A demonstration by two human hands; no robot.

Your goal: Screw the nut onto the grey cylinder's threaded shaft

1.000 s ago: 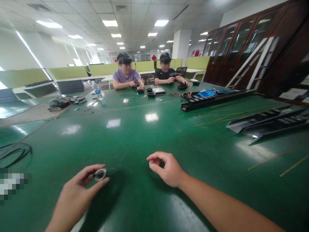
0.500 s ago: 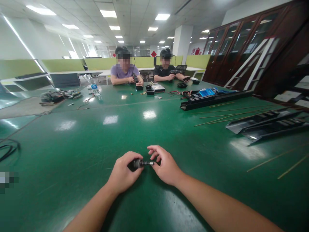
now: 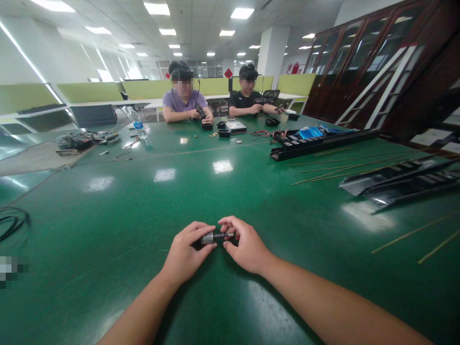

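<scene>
My left hand (image 3: pixel 187 249) grips a metal cylinder with a thin, dark, ridged shaft (image 3: pixel 208 237) between thumb and fingers. The cylinder lies sideways, its shaft pointing right; its left end is hidden in the hand. Close by on the right, my right hand (image 3: pixel 246 247) is half curled, thumb and forefinger apart. The shaft's pale tip reaches into the gap between them; whether it touches the fingers I cannot tell. Both hands are low over the green table (image 3: pixel 187 196).
Two people (image 3: pixel 184 103) sit across the table, holding dark tools near small black boxes (image 3: pixel 224 133). At left are a water bottle (image 3: pixel 137 123), electronic parts (image 3: pixel 86 140) and black cable (image 3: pixel 14 220). Black channels (image 3: pixel 323 143) and thin rods (image 3: pixel 395 233) lie right, a ladder (image 3: pixel 381 86) behind.
My left hand has moved right with the cylinder and turned it sideways, bringing the shaft up to my right hand. The shaft tip has since gone further between the right fingers.
</scene>
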